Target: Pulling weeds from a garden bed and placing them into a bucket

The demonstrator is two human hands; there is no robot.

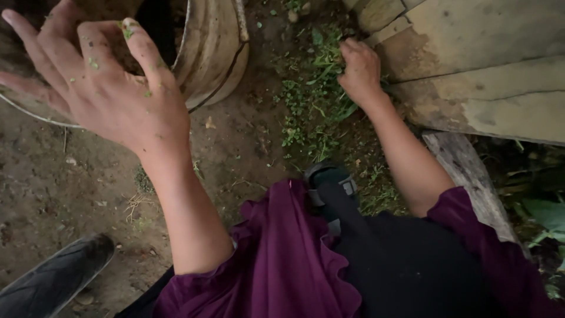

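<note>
Low green weeds [312, 100] grow in a patch on bare dirt, just right of the worn pale bucket [215, 50], which stands tilted, its dark mouth open.

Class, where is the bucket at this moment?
In the head view, the pale bucket stands on the dirt at upper left, behind the open left hand and left of the weeds.

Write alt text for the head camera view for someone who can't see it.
Seen from above, a person's right hand grips low green weeds beside a weathered wooden wall. Their open left hand, flecked with plant bits, hovers over a worn bucket on bare dirt.
</note>
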